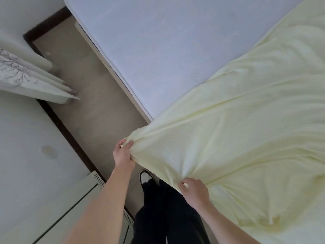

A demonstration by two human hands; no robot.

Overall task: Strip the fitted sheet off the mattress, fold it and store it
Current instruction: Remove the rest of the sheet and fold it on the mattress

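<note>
Dark trousers point(168, 212), curtain point(26, 74), radiator point(84, 199) alongside mattress point(158, 50)

Bare forearms point(98, 205), black trousers point(158, 213), black-white shoe point(146, 176)

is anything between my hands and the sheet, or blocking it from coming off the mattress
Nothing visible. The left hand and right hand already grip the yellow sheet at the near corner, and the bared mattress carries nothing.

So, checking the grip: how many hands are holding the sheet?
2. The left hand grips the bunched corner of the sheet off the mattress corner; the right hand pinches its edge nearer the person.
</note>
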